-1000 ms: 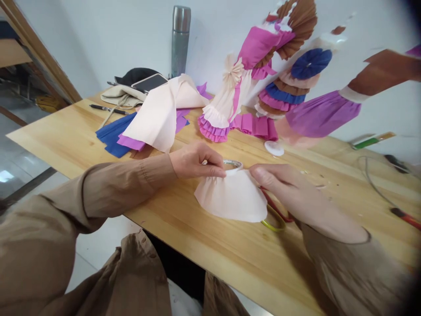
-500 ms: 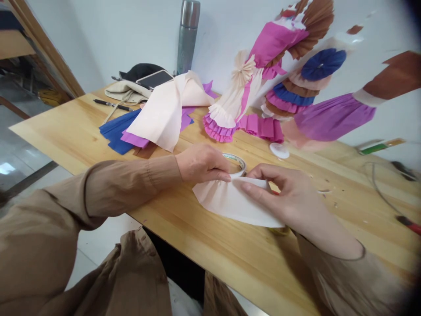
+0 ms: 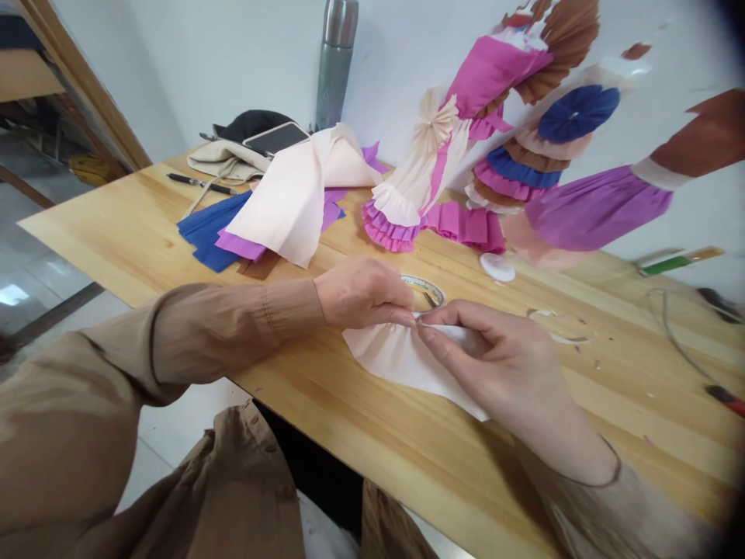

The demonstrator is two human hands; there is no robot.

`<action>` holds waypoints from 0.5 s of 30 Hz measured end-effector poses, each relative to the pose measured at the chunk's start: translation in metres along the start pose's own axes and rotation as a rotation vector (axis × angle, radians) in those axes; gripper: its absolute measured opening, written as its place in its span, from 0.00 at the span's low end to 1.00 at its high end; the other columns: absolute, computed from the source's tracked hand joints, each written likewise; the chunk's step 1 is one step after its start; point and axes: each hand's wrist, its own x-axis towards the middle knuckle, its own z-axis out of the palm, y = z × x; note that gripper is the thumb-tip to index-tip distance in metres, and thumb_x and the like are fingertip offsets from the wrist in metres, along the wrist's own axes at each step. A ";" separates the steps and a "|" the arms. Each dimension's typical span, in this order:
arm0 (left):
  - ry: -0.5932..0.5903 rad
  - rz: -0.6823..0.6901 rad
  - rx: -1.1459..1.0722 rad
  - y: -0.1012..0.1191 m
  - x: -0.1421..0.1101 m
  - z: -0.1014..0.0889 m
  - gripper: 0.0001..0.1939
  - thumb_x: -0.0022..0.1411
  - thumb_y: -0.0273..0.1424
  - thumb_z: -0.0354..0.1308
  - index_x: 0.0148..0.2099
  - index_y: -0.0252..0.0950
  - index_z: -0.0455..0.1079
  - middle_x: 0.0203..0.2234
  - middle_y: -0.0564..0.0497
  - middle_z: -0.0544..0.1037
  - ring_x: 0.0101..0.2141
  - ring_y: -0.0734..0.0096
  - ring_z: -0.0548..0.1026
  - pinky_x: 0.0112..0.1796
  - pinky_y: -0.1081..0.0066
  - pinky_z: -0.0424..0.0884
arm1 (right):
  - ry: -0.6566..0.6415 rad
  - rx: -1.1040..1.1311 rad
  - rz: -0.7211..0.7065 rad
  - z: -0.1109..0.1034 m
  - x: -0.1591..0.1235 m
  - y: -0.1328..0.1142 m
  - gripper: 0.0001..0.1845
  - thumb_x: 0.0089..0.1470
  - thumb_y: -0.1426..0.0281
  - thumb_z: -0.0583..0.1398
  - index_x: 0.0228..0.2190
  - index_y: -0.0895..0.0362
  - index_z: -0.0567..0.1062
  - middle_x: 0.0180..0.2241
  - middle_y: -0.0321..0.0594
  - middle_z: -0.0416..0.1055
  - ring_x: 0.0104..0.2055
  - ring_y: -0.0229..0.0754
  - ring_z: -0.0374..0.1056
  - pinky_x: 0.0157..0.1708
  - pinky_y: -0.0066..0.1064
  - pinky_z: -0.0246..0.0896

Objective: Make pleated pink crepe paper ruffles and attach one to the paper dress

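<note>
A white sheet of crepe paper [image 3: 401,361] hangs between my two hands, gathered into pleats along its upper edge. My left hand [image 3: 366,293] is closed, pinching that gathered edge between thumb and fingers. Right beside it, my right hand [image 3: 494,349] pinches the same edge with thumb and forefinger, the fingertips of both hands nearly touching. Just behind the fingers lies a roll of tape [image 3: 427,289], partly hidden by my hands.
Crepe paper sheets [image 3: 285,202] in cream, purple and blue lie at the back left, near a phone [image 3: 276,140], a pen [image 3: 201,184] and a thermos [image 3: 336,66]. Paper-dressed figures [image 3: 448,155] stand along the wall. A white disc [image 3: 497,268] and a cable [image 3: 669,334] lie rightward.
My right hand has moved left along the paper's upper edge, up to my left fingertips. The paper's right part has folded in and its lower corner shifted left and down.
</note>
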 end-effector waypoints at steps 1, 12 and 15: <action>0.004 0.013 0.011 0.000 0.000 0.000 0.19 0.68 0.37 0.56 0.25 0.35 0.69 0.22 0.51 0.72 0.26 0.73 0.65 0.32 0.70 0.59 | 0.008 0.020 -0.002 0.000 0.000 0.000 0.06 0.53 0.66 0.63 0.25 0.51 0.78 0.24 0.37 0.77 0.24 0.40 0.70 0.26 0.31 0.63; 0.039 0.082 0.250 0.004 -0.001 0.004 0.23 0.72 0.41 0.50 0.29 0.33 0.72 0.21 0.52 0.70 0.27 0.73 0.64 0.32 0.71 0.58 | 0.069 0.039 0.043 0.004 0.000 0.002 0.07 0.52 0.68 0.63 0.24 0.53 0.79 0.23 0.37 0.78 0.22 0.40 0.71 0.22 0.30 0.64; 0.046 0.104 0.272 0.004 -0.001 0.004 0.24 0.73 0.41 0.47 0.30 0.31 0.73 0.22 0.52 0.71 0.27 0.74 0.64 0.33 0.72 0.59 | 0.061 0.032 -0.017 0.002 0.000 0.001 0.05 0.52 0.70 0.63 0.25 0.52 0.79 0.24 0.36 0.79 0.23 0.40 0.72 0.23 0.30 0.65</action>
